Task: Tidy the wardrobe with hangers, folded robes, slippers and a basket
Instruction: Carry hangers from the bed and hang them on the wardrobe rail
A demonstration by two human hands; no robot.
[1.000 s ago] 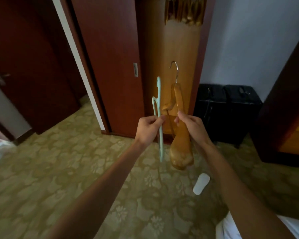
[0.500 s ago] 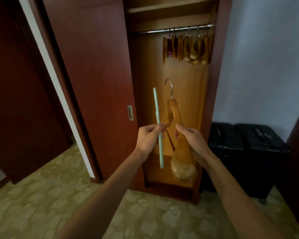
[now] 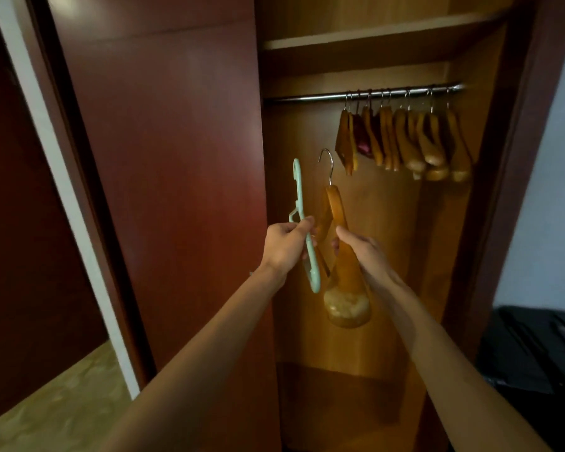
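Room: you face an open wardrobe [image 3: 366,288] of orange-brown wood, its dark red sliding door [image 3: 163,190] pushed left; patterned carpet [image 3: 62,409] shows at the lower left and a black case [image 3: 535,350] at the lower right.
Rail: a metal rod [image 3: 307,98] under the shelf [image 3: 356,40] carries a bunch of wooden hangers [image 3: 415,141], crowded to its right end.
Left hand [image 3: 284,246]: your fingers are curled round a pale green plastic hanger [image 3: 302,223], held upright, hook end up.
Right hand [image 3: 366,252]: your fingers pinch a wooden hanger [image 3: 343,256] edge-on, metal hook up, well below the rod.
Spacing: the two held hangers are just beside each other, in front of the wardrobe opening.
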